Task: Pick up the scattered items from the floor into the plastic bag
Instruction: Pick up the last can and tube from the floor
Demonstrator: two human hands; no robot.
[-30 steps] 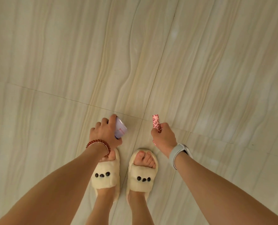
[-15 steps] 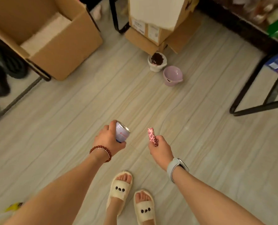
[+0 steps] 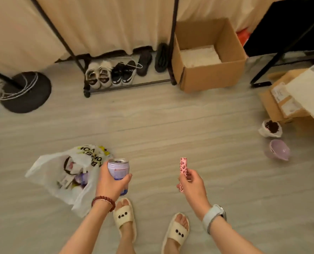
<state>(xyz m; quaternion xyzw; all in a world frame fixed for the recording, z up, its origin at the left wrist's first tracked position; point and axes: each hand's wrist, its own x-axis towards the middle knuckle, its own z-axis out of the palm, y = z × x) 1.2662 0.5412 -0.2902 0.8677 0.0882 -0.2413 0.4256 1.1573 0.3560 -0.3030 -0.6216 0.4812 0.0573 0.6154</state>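
My left hand grips a pale purple drink can, held upright above the floor. My right hand holds a slim pink tube with a spotted pattern, also upright. A white plastic bag with black lettering lies open on the floor just left of my left hand, with several items inside. The can hangs beside the bag's right edge, apart from it.
A clothes rack with shoes stands at the back, an open cardboard box to its right. A fan base sits at left. A purple bowl, a white bowl of dark bits and more boxes are at right.
My view has swung up and leftwards from the bare floor to the room. The plastic bag has come into sight beside my left hand. Both hands still hold the same things.
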